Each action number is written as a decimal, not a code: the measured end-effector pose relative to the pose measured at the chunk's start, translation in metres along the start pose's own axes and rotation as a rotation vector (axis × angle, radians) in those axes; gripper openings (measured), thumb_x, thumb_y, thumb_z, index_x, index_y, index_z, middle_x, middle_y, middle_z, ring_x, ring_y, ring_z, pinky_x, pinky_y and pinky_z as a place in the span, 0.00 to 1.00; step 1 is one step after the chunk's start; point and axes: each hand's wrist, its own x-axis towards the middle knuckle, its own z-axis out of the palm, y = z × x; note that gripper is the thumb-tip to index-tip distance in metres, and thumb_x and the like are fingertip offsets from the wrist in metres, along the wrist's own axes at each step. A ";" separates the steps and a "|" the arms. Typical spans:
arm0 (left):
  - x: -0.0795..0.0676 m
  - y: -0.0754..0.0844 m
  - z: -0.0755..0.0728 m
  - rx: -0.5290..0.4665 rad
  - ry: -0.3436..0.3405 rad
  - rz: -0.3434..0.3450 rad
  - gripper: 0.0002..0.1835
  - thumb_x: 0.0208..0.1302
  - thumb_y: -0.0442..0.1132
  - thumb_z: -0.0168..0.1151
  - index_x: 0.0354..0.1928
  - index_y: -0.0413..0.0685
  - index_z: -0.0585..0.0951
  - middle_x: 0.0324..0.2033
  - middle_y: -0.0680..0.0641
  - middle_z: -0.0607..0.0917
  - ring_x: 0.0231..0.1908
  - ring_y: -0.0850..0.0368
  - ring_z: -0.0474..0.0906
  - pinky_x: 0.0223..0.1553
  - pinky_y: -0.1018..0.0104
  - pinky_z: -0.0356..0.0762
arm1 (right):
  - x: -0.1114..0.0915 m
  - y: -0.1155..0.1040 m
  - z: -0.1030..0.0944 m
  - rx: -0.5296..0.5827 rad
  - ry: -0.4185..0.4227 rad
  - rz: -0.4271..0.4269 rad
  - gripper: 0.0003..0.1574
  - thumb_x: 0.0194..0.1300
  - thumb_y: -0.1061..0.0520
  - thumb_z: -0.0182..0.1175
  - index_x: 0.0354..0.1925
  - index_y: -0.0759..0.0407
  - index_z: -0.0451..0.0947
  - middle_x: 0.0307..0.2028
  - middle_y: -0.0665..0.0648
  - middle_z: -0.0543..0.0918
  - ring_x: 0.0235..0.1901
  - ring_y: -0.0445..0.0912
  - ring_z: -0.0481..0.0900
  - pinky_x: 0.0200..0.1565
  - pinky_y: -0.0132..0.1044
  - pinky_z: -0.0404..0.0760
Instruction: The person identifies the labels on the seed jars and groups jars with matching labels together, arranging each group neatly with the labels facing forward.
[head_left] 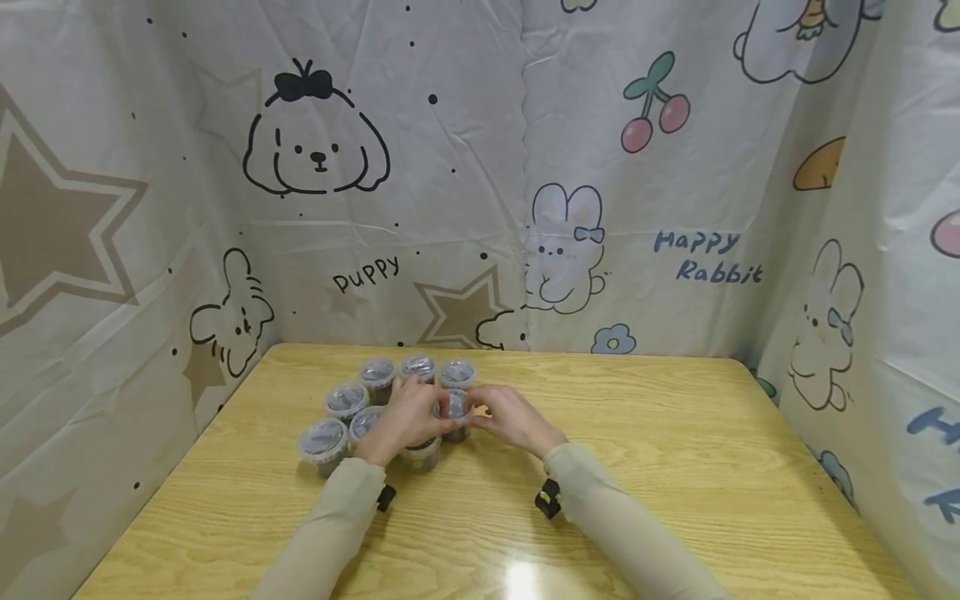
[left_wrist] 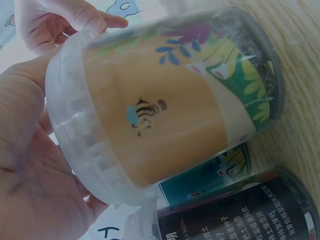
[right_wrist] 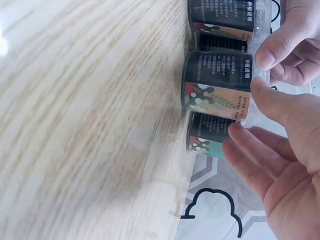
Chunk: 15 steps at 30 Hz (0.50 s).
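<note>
A lidded plastic tub (head_left: 454,406) stands between my two hands at the right side of a cluster of similar tubs. Its black and orange label (right_wrist: 217,77) shows in the right wrist view. My left hand (head_left: 411,410) grips the lid's rim from the left, thumb toward me. From the right, my right hand (head_left: 513,417) holds the same lid between thumb and fingers. Another tub (left_wrist: 165,100), tan with a small bee, fills the left wrist view and hides much of the held one. Dark filling shows through its clear base.
Several more tubs crowd around the left hand, among them a front-left tub (head_left: 324,442) and a back tub (head_left: 378,373). They stand on a wooden table (head_left: 637,433). A printed cloth (head_left: 465,167) hangs behind it and along both sides.
</note>
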 end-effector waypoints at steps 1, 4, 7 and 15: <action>0.000 0.000 0.000 0.000 0.004 0.005 0.16 0.45 0.57 0.69 0.15 0.62 0.73 0.15 0.64 0.72 0.30 0.57 0.64 0.41 0.52 0.58 | 0.000 0.000 0.000 0.019 -0.001 -0.009 0.07 0.57 0.54 0.63 0.34 0.52 0.76 0.34 0.47 0.79 0.39 0.46 0.79 0.41 0.38 0.79; 0.000 -0.001 -0.001 -0.001 0.011 0.017 0.16 0.44 0.57 0.69 0.15 0.63 0.73 0.15 0.64 0.71 0.29 0.58 0.64 0.40 0.53 0.59 | -0.001 0.002 0.001 0.070 0.000 -0.037 0.06 0.57 0.55 0.63 0.33 0.52 0.75 0.33 0.47 0.78 0.39 0.44 0.78 0.42 0.39 0.79; 0.001 0.001 -0.003 -0.010 0.031 0.037 0.16 0.44 0.57 0.69 0.15 0.63 0.73 0.15 0.64 0.72 0.29 0.57 0.65 0.41 0.52 0.61 | -0.003 0.004 0.000 0.096 0.022 -0.057 0.06 0.58 0.55 0.62 0.34 0.52 0.74 0.34 0.45 0.78 0.40 0.41 0.77 0.45 0.39 0.77; 0.003 0.006 -0.011 -0.196 0.094 0.073 0.13 0.48 0.50 0.69 0.20 0.59 0.74 0.15 0.61 0.72 0.16 0.64 0.66 0.19 0.69 0.67 | -0.011 0.005 -0.011 0.092 0.098 -0.074 0.09 0.60 0.54 0.59 0.40 0.52 0.73 0.41 0.46 0.78 0.45 0.38 0.74 0.50 0.33 0.73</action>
